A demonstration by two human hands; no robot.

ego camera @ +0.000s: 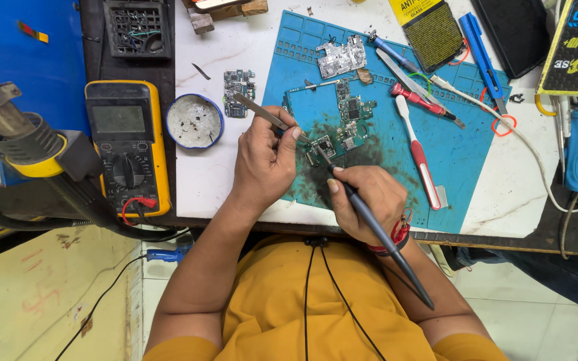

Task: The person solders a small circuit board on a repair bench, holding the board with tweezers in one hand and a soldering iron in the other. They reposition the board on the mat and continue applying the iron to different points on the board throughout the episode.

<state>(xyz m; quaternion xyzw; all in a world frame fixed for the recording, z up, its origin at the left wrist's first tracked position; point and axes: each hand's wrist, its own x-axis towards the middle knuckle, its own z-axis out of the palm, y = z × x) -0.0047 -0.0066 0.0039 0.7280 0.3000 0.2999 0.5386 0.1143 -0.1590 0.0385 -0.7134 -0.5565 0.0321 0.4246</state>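
At the centre of the frame, a green circuit board (332, 137) is seen lying on the blue work mat (463, 167), with metal tweezers (262, 111) clamped in the left hand (265, 160) and a dark soldering iron (369, 224) gripped by the right hand (366, 200), its tip brought onto the board. The board is flanked on the right by a red-and-white toothbrush (419, 150) and a red-handled screwdriver (423, 101), near but apart. Bare white counter (202, 167) is left between the mat's left edge and the yellow multimeter (128, 144), beside a round blue-rimmed tin (195, 120).
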